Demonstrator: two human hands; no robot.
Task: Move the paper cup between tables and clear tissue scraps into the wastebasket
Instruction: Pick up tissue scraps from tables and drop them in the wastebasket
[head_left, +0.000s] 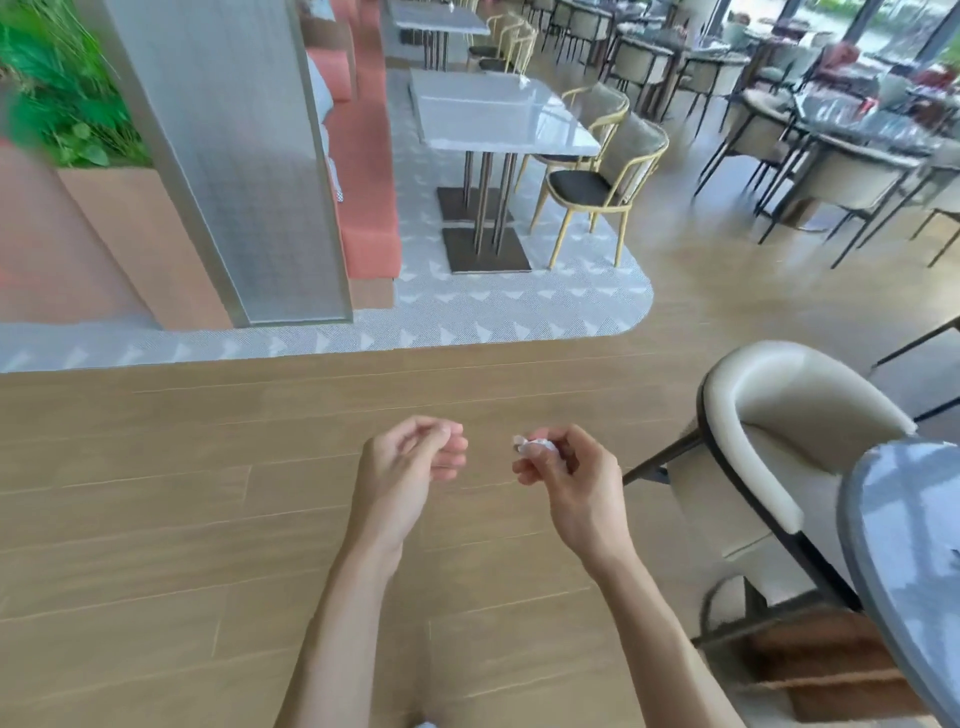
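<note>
Item: tissue scrap (537, 446), small, white, crumpled; location, pinched in the fingertips of the right hand (566, 475), held in the air above the wooden floor (182, 493), to the left of the cream armchair (779, 415). Step in hand, judged: the clearing half of the task, with the scrap being carried toward a wastebasket. No wastebasket and no paper cup show anywhere in this view, so the next move calls for finding the basket first, then bringing the right hand over its mouth and releasing the pinch so the light scrap drops inside. Right hand: fingers curled inward, thumb and forefinger closed on the scrap, palm turned toward the person, forearm reaching forward from the lower edge of the view. Left hand (410, 462): further left of the armchair, just beside the right hand but not touching it, fingers loosely curled, holding nothing, palm facing right. Round grey worktop (904, 545): directly right of and below the armchair, at the view's right edge; a small pale patch at its far edge is too cut off to identify. White rectangular worktop (498, 119): well beyond the armchair, up and to the left, on patterned flooring, with a yellow-framed chair (597, 182) beside it; a small white object on its far end is too blurred to name.
</note>
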